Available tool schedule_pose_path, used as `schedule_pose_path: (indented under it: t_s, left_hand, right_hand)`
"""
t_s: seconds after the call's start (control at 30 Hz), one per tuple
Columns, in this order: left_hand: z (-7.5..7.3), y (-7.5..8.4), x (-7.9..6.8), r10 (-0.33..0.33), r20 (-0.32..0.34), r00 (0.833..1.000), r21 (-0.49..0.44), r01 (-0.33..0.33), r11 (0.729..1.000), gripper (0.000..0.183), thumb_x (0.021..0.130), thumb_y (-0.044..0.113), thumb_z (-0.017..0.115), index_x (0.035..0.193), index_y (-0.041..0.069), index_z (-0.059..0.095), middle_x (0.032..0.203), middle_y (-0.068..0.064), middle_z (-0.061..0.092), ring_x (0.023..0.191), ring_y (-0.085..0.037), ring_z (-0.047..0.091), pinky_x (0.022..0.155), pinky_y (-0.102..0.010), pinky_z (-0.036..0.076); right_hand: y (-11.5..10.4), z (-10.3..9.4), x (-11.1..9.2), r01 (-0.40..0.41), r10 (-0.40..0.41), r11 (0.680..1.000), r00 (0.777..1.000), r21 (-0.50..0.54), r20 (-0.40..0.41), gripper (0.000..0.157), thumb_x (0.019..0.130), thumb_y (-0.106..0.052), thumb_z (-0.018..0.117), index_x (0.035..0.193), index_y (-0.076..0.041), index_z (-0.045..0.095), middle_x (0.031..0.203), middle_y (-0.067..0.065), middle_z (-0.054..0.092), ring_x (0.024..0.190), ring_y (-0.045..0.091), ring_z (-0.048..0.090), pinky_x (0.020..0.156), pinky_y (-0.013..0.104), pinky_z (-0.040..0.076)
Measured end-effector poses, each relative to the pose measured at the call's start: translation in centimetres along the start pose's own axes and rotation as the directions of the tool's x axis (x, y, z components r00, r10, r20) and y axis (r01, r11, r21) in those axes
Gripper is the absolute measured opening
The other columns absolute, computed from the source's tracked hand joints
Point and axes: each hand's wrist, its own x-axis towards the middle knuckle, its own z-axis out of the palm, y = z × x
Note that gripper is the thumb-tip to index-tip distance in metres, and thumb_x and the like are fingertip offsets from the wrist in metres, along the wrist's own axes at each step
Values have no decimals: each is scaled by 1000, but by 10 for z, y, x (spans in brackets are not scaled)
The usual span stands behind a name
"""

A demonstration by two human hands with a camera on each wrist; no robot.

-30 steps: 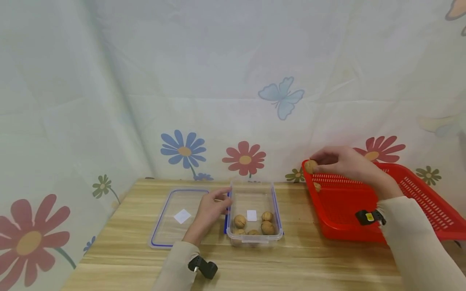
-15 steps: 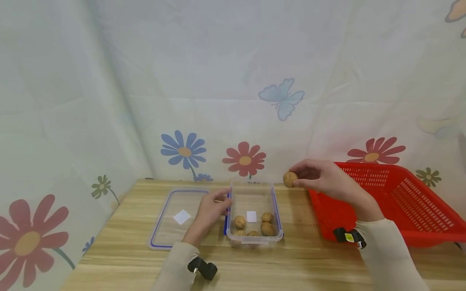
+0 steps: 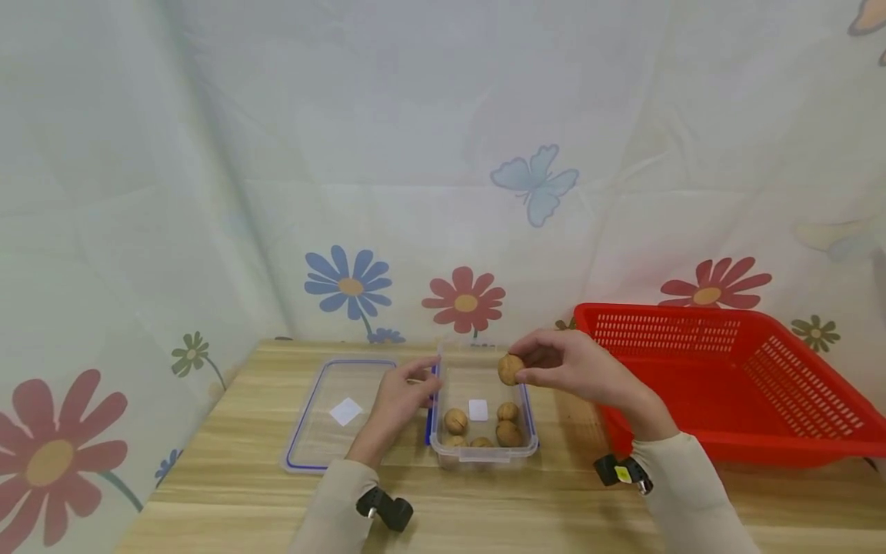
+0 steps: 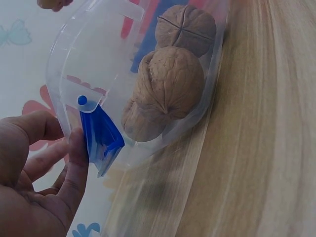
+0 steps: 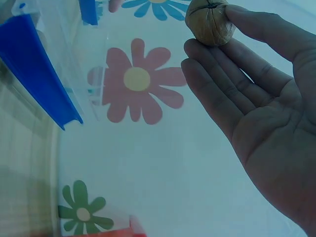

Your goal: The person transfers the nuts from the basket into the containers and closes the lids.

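The right hand point(image 3: 571, 365), right of center in the frame, clamps a nut point(image 3: 510, 369) between thumb and fingertips. The nut is above the right side of the box point(image 3: 484, 455), toward its far end. In the right wrist view, the thumb bears on one side of the nut.

The left hand point(image 3: 398, 396), left of center, holds the left rim of the box. Its thumb and fingers are bent and contact the edge beside a blue latch point(image 4: 101, 131).

The box is open at lower center. Five other nuts point(image 3: 509, 434) are visible inside, grouped at the near end; a white label point(image 3: 478, 410) shows between them.

The lid point(image 3: 328, 438) lies flat at lower left, next to the box. The red basket point(image 3: 761, 446) occupies the right of the frame. All units rest on a wood-grain table point(image 3: 554, 500). A printed curtain point(image 3: 415, 115) fills the background.
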Motion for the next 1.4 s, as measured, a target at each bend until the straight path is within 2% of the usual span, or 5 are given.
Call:
schedule_pose_path:
  t_s: [0.27, 0.5, 0.67, 1.0, 1.4]
  left_hand:
    - [0, -3, 2, -16, 8, 1000, 5, 16, 1000, 43, 93, -1, 70, 136, -4, 69, 102, -17, 71, 74, -21, 71, 69, -35, 67]
    - [0, -5, 2, -14, 7, 1000, 8, 14, 1000, 42, 93, -2, 70, 136, -5, 68, 103, -18, 71, 79, -30, 74, 70, -35, 67]
    - [0, -6, 3, -25, 3, 1000, 18, 25, 1000, 42, 94, -2, 69, 136, -4, 69, 102, -17, 72, 77, -26, 73, 70, -33, 67]
    - [0, -5, 2, -14, 0, 1000, 5, 14, 1000, 43, 94, -1, 71, 137, -6, 67, 104, -18, 71, 80, -30, 74, 70, -36, 67]
    - [3, -4, 1, -14, -6, 1000, 12, 14, 1000, 42, 94, -7, 67, 135, -11, 65, 102, -23, 70, 87, -45, 72, 72, -43, 68]
  right_hand:
    - [11, 21, 6, -16, 13, 999, 999, 48, 51, 33, 97, -17, 80, 127, -5, 72, 112, 2, 76, 102, 21, 72, 90, 28, 63]
    - [25, 38, 16, -10, 8, 999, 997, 32, 76, 31, 95, -15, 82, 123, -4, 74, 111, 3, 76, 100, 20, 72, 90, 31, 63]
    - [30, 48, 20, -37, 35, 999, 995, 20, 94, 29, 95, -15, 82, 121, -6, 75, 109, 0, 76, 100, 20, 73, 92, 35, 64]
    - [36, 69, 29, -12, 23, 997, 986, -70, 165, 23, 93, -11, 83, 115, -7, 76, 107, -2, 74, 96, 16, 71, 92, 35, 63]
    - [37, 81, 31, -5, 30, 990, 984, -142, 178, 22, 92, -8, 84, 113, -5, 77, 105, 1, 75, 94, 18, 69, 93, 44, 63]
